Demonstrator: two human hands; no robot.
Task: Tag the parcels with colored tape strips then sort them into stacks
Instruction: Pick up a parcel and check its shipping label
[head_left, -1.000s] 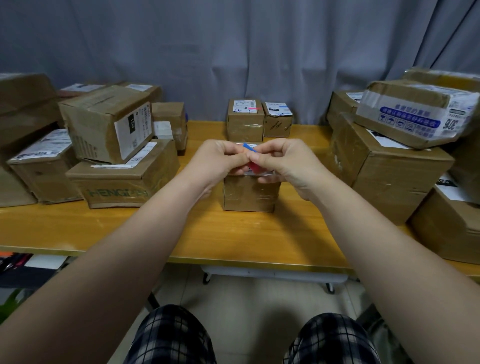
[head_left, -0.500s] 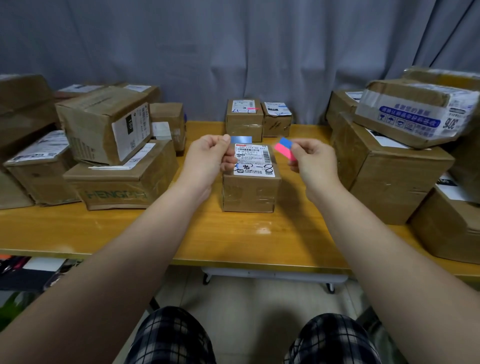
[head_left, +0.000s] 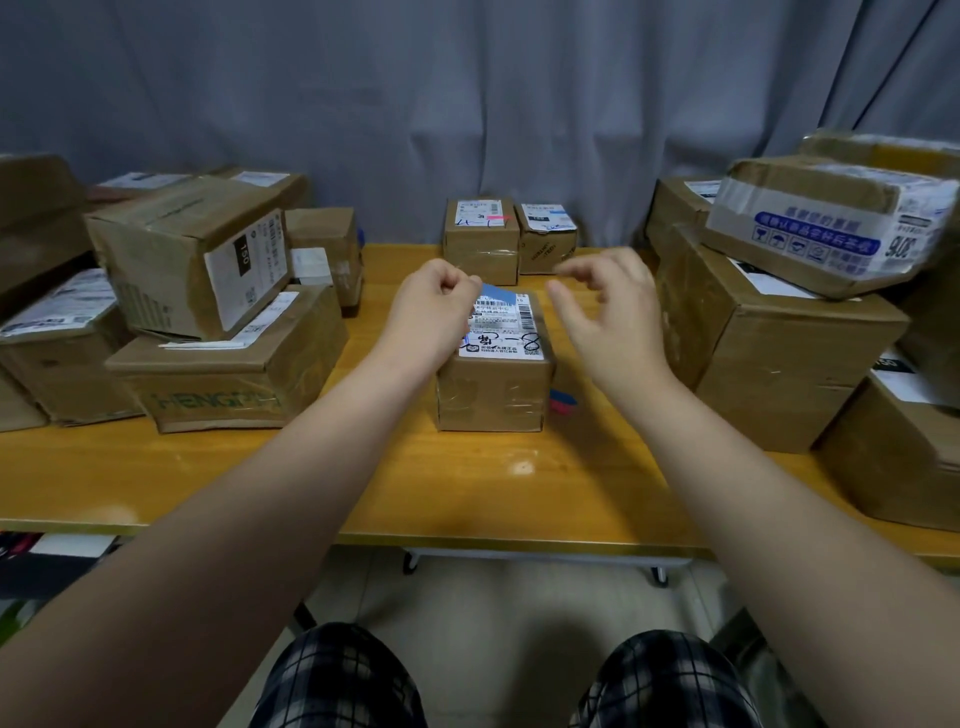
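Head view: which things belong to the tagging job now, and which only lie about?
In the job: left hand, blue tape strip, small brown cardboard parcel with white label, pink-and-blue tape piece.
Lying about: grey fabric curtain, white wheeled bar under table.

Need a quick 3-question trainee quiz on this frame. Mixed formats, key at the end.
1. True or false: the right hand is pinching a tape strip.
2. Multiple choice: what does the left hand pinch over the small brown cardboard parcel with the white label? A) a blue tape strip B) a black marker C) a pair of scissors
3. Fill in: the pink and blue tape strips lie on the yellow wooden table on the parcel's ____ side.

Key: 1 false, its fingers are spread and hold nothing; 2 A; 3 right.
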